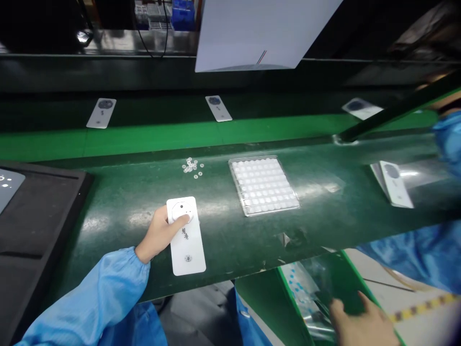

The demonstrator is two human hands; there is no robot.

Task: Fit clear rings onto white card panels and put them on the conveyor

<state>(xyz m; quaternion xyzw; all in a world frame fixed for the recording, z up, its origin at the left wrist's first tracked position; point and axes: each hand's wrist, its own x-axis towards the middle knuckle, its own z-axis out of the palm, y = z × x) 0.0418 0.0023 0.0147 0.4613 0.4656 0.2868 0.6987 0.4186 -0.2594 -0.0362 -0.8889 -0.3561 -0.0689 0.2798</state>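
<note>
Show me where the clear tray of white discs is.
In the head view, the clear plastic tray lies on the green mat, right of loose small discs.

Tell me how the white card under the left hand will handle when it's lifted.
The white card looks like a thin, rigid plate, so it will probably stay stiff rather than flop. Its smooth, glossy face may be slippery. Lying flat on the green mat, it seems unlikely to roll, though its thin edge may be awkward to get under.

white panel [190, 254] with dark markings, glossy green belt [324, 226], blue sleeve [86, 293]
</note>
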